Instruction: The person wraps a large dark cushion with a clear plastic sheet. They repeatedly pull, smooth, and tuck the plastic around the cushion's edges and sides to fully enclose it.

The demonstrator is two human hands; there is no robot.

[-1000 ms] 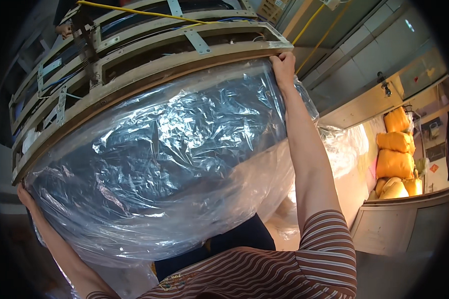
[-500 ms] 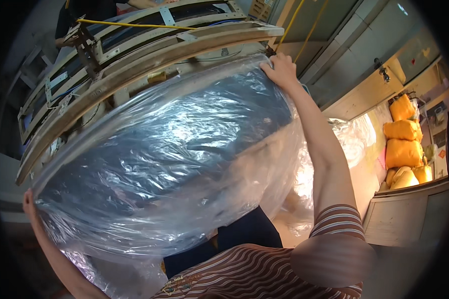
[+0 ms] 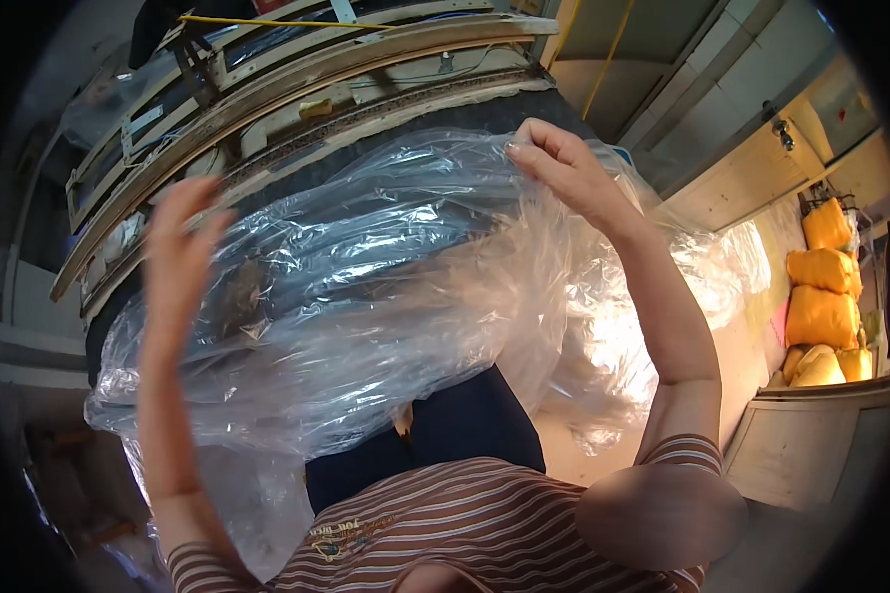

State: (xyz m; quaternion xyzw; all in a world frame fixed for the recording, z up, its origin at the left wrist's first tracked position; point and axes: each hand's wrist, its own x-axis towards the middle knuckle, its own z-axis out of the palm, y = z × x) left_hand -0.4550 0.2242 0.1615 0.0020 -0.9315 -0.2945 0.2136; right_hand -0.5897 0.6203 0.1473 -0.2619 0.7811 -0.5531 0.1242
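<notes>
The fingers of the right hand (image 3: 569, 178) are bent in close together, thumb against forefinger, seemingly pinching the far edge of a clear plastic sheet (image 3: 366, 267) toward its right end. The left hand (image 3: 180, 247) hangs over the left part of the sheet, its thumb and fingers parted; it is blurred, and though it looks free of the plastic, a thin fold could go unseen.

The sheet lies in loose, shiny folds between the two arms, in front of the person's dark trousers (image 3: 475, 420), with more of it spilling to the right. It should handle as light and very limp, slippery where layers slide, prone to cling to itself and easy to tear at a sharp corner. The best hold is likely a gathered pinch at each end of the far edge.

Just beyond the sheet is a dark surface (image 3: 554, 107), and farther off a wooden frame (image 3: 405, 49) with metal brackets and a yellow cord (image 3: 287, 22) across it. Orange-yellow bundles (image 3: 823, 316) are stacked well apart, far to the right.
</notes>
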